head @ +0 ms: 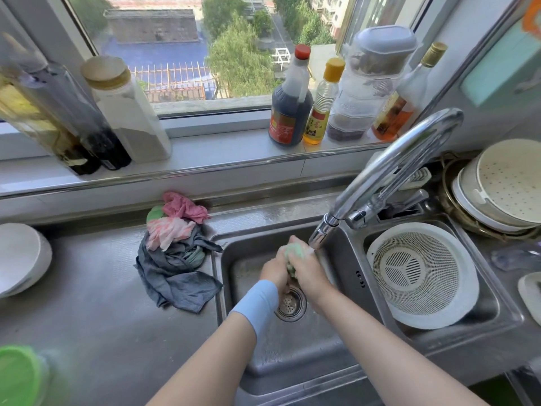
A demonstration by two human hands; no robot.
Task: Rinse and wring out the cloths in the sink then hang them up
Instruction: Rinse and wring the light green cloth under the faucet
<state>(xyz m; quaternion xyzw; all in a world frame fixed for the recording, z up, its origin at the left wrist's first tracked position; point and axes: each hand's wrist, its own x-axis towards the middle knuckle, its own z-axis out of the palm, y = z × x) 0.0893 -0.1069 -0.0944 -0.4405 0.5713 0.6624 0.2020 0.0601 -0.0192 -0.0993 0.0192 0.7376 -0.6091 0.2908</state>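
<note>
Both hands are down in the left basin of the sink [292, 356], bunched together around a small green cloth [294, 252]. The left hand [275, 272], with a pale blue wristband [257, 303] on its wrist, and the right hand [307, 271] each have their fingers [280, 256] curled tight round the cloth, so that only a rounded wad of it shows above the knuckles. The spray head of the chrome faucet [320, 232] hangs just beside the fingers, to their right and a little above, almost touching the cloth. Straight below the fingers sits the round drain strainer [291, 306] in the basin floor. Off to the left of the fingers, on the steel surface [102, 317] beside the sink's edge, lies a heap of cloths [175, 259]: a crumpled pink one [184, 206] at the back, a pink-and-white one under it, and a dark grey one [181, 288] spread out nearest me. To the right of the fingers, in the other basin, a white colander [421, 273] rests tilted against the wall.
</note>
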